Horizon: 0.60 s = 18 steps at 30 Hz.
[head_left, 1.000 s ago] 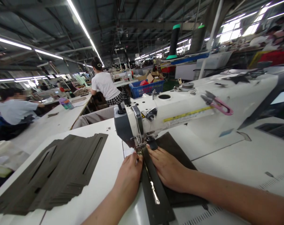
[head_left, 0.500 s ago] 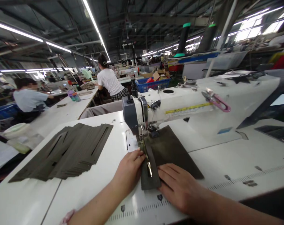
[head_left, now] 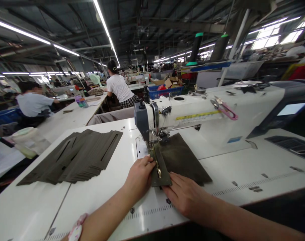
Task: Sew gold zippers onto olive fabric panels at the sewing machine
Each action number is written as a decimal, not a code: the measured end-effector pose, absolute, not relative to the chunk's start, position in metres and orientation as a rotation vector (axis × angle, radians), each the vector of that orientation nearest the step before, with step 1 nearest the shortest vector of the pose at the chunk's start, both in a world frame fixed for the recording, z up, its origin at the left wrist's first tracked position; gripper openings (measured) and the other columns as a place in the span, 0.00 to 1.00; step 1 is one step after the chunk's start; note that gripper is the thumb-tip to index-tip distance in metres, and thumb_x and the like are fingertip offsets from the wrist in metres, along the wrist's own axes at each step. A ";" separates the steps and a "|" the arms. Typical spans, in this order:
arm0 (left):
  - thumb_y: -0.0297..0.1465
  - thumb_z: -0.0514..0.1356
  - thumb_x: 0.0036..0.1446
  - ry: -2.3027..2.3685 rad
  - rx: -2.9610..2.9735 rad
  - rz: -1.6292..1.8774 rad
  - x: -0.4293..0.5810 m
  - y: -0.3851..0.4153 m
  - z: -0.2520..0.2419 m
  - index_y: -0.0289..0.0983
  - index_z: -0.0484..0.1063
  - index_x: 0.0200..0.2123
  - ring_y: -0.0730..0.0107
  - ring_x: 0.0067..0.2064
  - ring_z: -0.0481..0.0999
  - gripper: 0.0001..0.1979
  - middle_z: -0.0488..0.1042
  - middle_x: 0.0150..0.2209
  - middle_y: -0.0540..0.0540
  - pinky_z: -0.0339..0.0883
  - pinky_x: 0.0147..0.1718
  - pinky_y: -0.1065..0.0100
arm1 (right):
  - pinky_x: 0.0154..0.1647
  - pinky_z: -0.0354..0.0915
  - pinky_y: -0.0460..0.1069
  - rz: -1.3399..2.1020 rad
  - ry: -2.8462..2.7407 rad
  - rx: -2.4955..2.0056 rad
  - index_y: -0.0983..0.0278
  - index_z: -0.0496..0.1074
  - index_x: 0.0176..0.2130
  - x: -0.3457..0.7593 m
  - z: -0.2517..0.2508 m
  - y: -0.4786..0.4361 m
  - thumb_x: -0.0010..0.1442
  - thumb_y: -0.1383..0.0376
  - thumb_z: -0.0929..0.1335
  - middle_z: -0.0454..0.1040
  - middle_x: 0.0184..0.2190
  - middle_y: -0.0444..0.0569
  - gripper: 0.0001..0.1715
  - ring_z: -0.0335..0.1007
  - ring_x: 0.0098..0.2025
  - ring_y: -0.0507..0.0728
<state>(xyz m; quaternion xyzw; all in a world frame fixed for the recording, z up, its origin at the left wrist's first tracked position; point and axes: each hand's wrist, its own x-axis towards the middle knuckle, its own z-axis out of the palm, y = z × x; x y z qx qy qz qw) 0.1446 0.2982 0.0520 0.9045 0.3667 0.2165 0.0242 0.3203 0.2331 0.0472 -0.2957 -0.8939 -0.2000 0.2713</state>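
Olive strip [head_left: 163, 167] with a gold zip [head_left: 157, 161] lies between left hand [head_left: 138, 174], fingers on its left edge, grip unclear, and right hand [head_left: 186, 195], pinching its near-right corner. Uneven pulling could skew it under the machine [head_left: 210, 125] ahead.

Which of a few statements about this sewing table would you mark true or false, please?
1. The left hand and right hand are both at the zippered strip. True.
2. That strip is bright red. False: it is dark olive.
3. Slotted dark pieces lie on the white table, left of the sewing machine. True.
4. Pink-handled scissors are on the machine's arm. True.
5. The left hand grips those scissors. False: it is at the strip.
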 end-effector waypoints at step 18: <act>0.19 0.51 0.53 0.990 3.129 0.718 0.143 0.288 0.040 0.29 0.69 0.43 0.56 0.46 0.73 0.14 0.72 0.45 0.35 0.70 0.44 0.55 | 0.43 0.67 0.53 -0.474 -2.235 -0.680 0.74 0.74 0.29 0.320 0.035 0.238 0.57 0.77 0.57 0.74 0.28 0.57 0.18 0.70 0.34 0.59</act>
